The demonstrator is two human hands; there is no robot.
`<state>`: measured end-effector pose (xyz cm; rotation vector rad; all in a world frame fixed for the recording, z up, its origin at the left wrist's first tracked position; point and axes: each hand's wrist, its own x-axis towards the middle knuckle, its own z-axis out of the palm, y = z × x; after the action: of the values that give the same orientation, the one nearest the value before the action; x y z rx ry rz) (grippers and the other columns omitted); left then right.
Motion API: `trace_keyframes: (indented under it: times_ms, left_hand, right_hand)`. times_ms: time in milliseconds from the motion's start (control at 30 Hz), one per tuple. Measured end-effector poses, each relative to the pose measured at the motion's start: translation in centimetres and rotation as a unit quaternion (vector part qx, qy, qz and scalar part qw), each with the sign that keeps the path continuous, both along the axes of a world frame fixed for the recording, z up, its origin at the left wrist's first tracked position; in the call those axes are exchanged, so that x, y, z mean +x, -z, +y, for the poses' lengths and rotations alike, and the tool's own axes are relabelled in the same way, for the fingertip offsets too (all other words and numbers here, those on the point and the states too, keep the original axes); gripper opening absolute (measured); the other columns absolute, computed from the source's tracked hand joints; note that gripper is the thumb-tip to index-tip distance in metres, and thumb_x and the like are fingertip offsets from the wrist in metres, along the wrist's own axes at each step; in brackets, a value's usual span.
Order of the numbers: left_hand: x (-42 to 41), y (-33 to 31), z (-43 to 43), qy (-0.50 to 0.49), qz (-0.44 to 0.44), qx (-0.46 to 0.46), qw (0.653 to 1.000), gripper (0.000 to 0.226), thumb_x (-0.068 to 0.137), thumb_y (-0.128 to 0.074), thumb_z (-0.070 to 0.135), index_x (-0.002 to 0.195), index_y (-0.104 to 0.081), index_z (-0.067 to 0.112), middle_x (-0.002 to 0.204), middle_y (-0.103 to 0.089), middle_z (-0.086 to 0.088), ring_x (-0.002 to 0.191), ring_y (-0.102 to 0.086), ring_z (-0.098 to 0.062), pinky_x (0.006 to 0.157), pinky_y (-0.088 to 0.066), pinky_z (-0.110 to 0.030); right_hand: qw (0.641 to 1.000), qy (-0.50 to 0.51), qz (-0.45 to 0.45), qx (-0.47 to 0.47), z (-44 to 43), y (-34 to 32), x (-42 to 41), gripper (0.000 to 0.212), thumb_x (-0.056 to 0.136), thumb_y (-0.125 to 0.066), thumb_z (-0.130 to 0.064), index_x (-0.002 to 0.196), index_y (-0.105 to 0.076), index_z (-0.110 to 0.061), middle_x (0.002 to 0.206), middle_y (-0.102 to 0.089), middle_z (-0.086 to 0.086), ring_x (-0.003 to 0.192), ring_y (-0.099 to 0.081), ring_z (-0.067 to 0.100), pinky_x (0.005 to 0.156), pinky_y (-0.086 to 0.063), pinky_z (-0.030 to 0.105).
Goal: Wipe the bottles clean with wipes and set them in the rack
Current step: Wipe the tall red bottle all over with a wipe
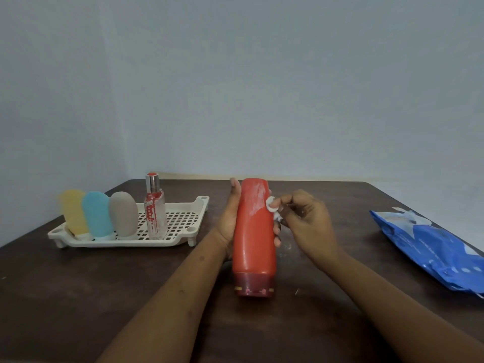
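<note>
Standing in the white rack [131, 243] are four bottles [97, 214].

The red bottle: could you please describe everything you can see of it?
The red bottle looks like glossy plastic, tall, held cap down, roughly upright. Its darker red cap bears a thin yellow band. Whitish smears streak the upper part. The left hand grips its middle from behind; the right hand presses a small balled white wipe against its upper right edge. Whether the cap touches the table is unclear.
</note>
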<state>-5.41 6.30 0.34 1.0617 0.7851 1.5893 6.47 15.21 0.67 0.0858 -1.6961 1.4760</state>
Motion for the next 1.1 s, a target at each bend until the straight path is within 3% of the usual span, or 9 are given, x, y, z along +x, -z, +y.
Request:
trace_keyframes:
  times_ms: [67,167,300,500,600,700,833,967,1100]
  left_hand:
    - [0.0,0.0,0.0,-0.016,-0.004,-0.008,1.0,0.094,0.044,-0.066,0.084,0.107,-0.061,0.014,0.077,-0.065,-0.015,0.062,-0.066,-0.028,0.06,-0.057,-0.036]
    - [0.0,0.1,0.2,-0.015,-0.001,-0.02,1.0,0.1,0.043,-0.065,0.085,0.105,-0.053,0.007,0.076,-0.064,-0.017,0.06,-0.066,-0.029,0.058,-0.057,-0.036]
    - [0.7,0.1,0.3,0.027,0.017,-0.055,0.998,0.093,0.038,-0.063,0.088,0.092,-0.059,0.012,0.074,-0.065,-0.019,0.06,-0.067,-0.031,0.06,-0.057,-0.033]
    - [1.0,0.1,0.8,0.031,0.012,-0.075,0.997,0.09,0.038,-0.065,0.087,0.096,-0.06,0.018,0.076,-0.066,-0.02,0.064,-0.067,-0.032,0.062,-0.057,-0.036]
    - [1.0,0.1,0.8,0.034,0.014,-0.081,0.996,0.093,0.038,-0.064,0.088,0.096,-0.058,0.015,0.076,-0.065,-0.02,0.063,-0.067,-0.033,0.062,-0.057,-0.036]
    - [1.1,0.1,0.8,0.015,0.021,-0.095,0.995,0.095,0.046,-0.054,0.091,0.098,-0.056,0.011,0.076,-0.065,-0.02,0.062,-0.067,-0.032,0.061,-0.057,-0.035]
    - [1.1,0.0,0.7,-0.087,0.034,-0.103,0.99,0.091,0.068,-0.021,0.084,0.089,-0.065,0.007,0.074,-0.065,-0.016,0.061,-0.066,-0.025,0.06,-0.056,-0.032]
    - [1.4,-0.3,0.5,-0.14,0.018,-0.122,0.982,0.086,0.063,-0.025,0.082,0.084,-0.07,0.012,0.076,-0.067,-0.013,0.064,-0.067,-0.024,0.059,-0.058,-0.036]
    - [1.2,-0.1,0.4,-0.173,0.009,-0.121,0.977,0.084,0.074,-0.018,0.081,0.086,-0.064,0.012,0.066,-0.067,-0.008,0.058,-0.067,-0.019,0.054,-0.057,-0.03]
  right_hand:
    - [0.994,0.061,0.001,0.091,-0.3,-0.1,0.3,0.018,0.088,-0.054,0.009,0.078,-0.066,0.0,0.086,-0.057,0.012,0.05,-0.058,0.011,0.044,-0.05,0.023]
    - [0.978,0.122,0.016,0.17,-0.1,0.2,0.1,0.024,0.087,-0.053,0.015,0.078,-0.068,-0.002,0.089,-0.061,0.007,0.055,-0.06,0.011,0.049,-0.05,0.019]
    - [0.942,0.242,0.041,0.229,1.3,0.2,-0.6,0.037,0.083,-0.052,0.016,0.082,-0.068,-0.018,0.091,-0.065,-0.002,0.086,-0.061,0.004,0.073,-0.047,0.012]
    - [0.926,0.26,0.031,0.271,1.9,-0.4,-0.8,0.03,0.091,-0.052,0.005,0.098,-0.069,-0.019,0.104,-0.062,-0.012,0.102,-0.056,-0.007,0.085,-0.042,0.007]
    - [0.924,0.262,0.015,0.28,1.9,-0.4,-0.9,0.028,0.092,-0.053,0.0,0.106,-0.07,-0.019,0.11,-0.063,-0.014,0.107,-0.056,-0.003,0.091,-0.044,0.014]
    - [0.914,0.27,-0.019,0.301,2.0,-0.4,-0.9,0.026,0.093,-0.055,-0.006,0.108,-0.07,-0.021,0.11,-0.066,-0.01,0.106,-0.058,0.005,0.092,-0.046,0.022]
    - [0.885,0.279,-0.031,0.372,1.1,-0.1,-0.6,0.029,0.087,-0.054,-0.004,0.105,-0.072,-0.018,0.105,-0.069,-0.002,0.097,-0.054,0.006,0.087,-0.033,0.002]
    - [0.861,0.276,-0.038,0.425,0.0,-0.2,-0.2,0.029,0.084,-0.054,-0.005,0.103,-0.072,-0.017,0.101,-0.071,-0.002,0.093,-0.058,0.01,0.083,-0.033,0.011]
    - [0.868,0.224,-0.036,0.441,-0.5,-0.1,0.1,0.03,0.083,-0.056,-0.005,0.102,-0.072,-0.021,0.097,-0.071,-0.01,0.088,-0.055,0.003,0.084,-0.034,0.006]
